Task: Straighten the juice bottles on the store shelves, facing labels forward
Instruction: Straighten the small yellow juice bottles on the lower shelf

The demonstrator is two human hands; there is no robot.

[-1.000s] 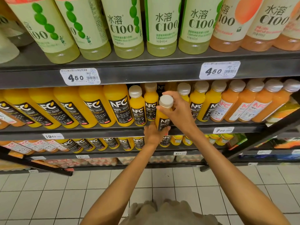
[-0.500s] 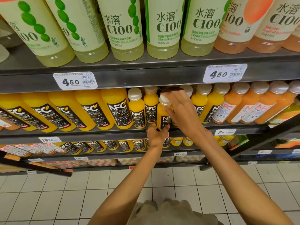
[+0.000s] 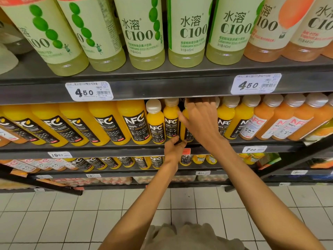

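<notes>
Small NFC orange bottle (image 3: 185, 130) stands on the middle shelf (image 3: 108, 149), mostly hidden behind the right hand (image 3: 200, 121); right grip wraps its upper body and cap, fingers curled round it; left hand (image 3: 173, 147) just below pinches the bottle's base at the shelf edge; label only partly seen, so cannot tell if it faces forward; small NFC neighbours (image 3: 155, 123) just left of the grip show labels front; big NFC bottles (image 3: 106, 123) further left lean; some green C100 bottles (image 3: 43, 33) above look turned, likely still to do.
</notes>
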